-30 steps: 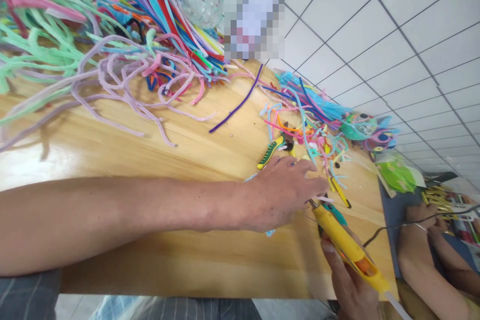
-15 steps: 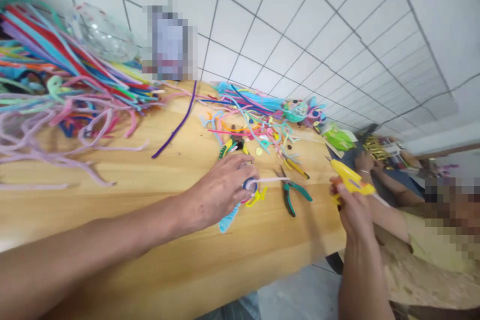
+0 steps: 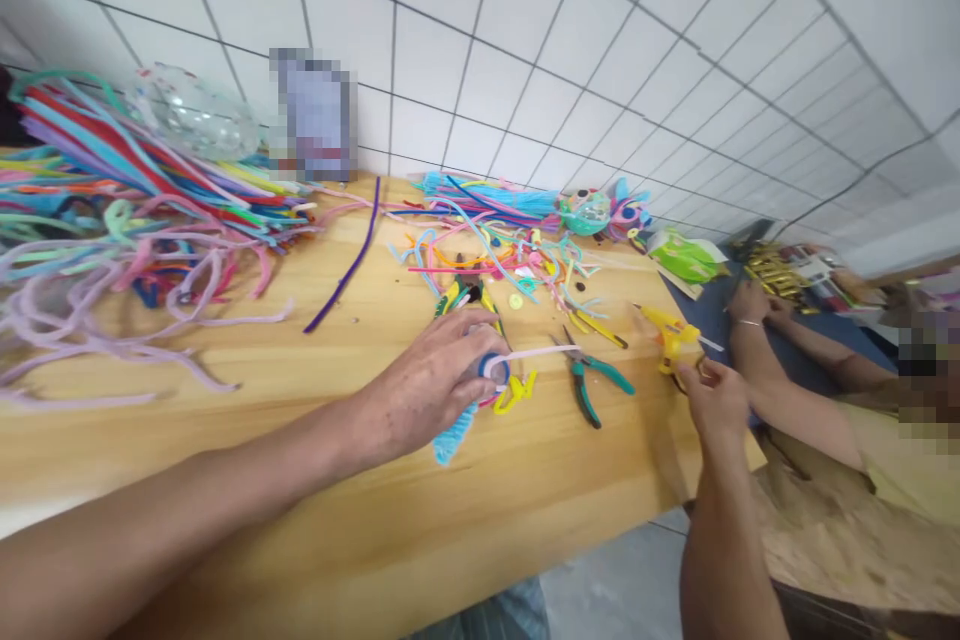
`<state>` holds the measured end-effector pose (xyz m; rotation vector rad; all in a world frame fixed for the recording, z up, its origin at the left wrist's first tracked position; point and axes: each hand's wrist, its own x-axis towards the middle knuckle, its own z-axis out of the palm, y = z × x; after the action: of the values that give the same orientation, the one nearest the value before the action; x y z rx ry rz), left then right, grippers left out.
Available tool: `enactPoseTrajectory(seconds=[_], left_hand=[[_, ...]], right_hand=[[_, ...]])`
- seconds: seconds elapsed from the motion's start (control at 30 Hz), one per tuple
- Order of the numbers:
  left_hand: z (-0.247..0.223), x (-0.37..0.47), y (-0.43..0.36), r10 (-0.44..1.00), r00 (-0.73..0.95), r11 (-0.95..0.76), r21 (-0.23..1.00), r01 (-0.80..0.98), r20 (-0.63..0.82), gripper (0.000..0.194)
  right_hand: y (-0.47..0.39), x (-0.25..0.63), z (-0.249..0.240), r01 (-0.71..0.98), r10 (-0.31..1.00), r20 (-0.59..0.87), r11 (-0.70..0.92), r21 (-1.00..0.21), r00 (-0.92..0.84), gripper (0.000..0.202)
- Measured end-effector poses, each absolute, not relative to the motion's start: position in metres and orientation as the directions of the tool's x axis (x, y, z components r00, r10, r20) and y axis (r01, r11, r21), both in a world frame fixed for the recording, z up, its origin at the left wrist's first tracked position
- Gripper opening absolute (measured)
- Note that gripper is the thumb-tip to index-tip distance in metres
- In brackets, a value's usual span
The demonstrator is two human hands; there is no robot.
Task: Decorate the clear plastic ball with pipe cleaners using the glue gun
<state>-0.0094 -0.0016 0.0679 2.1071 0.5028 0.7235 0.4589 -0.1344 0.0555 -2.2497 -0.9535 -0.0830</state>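
My left hand [image 3: 427, 380] is wrapped round a small piece with a dark blue and pale pink coil [image 3: 493, 370] at its end, a pale pink stem [image 3: 544, 352] sticking out to the right. Below it lie a light blue fuzzy piece [image 3: 454, 435] and a yellow bent stem [image 3: 516, 392]. On the right, the yellow glue gun [image 3: 670, 335] is at the table's right part, and the fingers of my right hand [image 3: 716, 395] are pinched at its near side, on what looks like its cord or handle. Green-handled pliers [image 3: 589, 385] lie open between my hands.
Piles of coloured fuzzy stems [image 3: 150, 160] cover the table's left; more stems [image 3: 487, 200] lie along the wall. Yellow-green pliers [image 3: 469, 292] are behind my left hand. A purple stem [image 3: 349, 265] lies alone. Another person's hands [image 3: 750, 305] are at the far right.
The glue gun has gone from my right hand's raised grip to lower and farther left, its body now beyond my fingers. My left hand keeps its hold. The view has shifted slightly.
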Motion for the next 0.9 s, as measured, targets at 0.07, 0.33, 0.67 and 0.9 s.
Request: enactPoseTrajectory(seconds=[0.07,0.33,0.67,0.9], left_hand=[[0.069,-0.009,-0.002,0.568,0.757,-0.583,0.807,0.095,0.321,0.020],[0.071,-0.008,0.000,0.561,0.753,-0.623,0.774,0.110,0.344,0.021],[0.073,-0.008,0.001,0.573,0.753,-0.604,0.788,0.121,0.324,0.018],[0.074,-0.009,0.000,0.586,0.751,-0.587,0.798,0.134,0.305,0.022]], right_hand=[[-0.152,0.421,0.061,0.705,0.563,0.445,-0.424,-0.569,0.697,0.066],[-0.104,0.255,0.087,0.857,0.787,0.553,0.460,-0.233,-0.272,0.023],[-0.080,0.237,0.075,0.794,0.682,0.634,0.583,-0.171,-0.364,0.025],[-0.081,0.234,0.070,0.783,0.707,0.610,0.583,-0.216,-0.358,0.027]])
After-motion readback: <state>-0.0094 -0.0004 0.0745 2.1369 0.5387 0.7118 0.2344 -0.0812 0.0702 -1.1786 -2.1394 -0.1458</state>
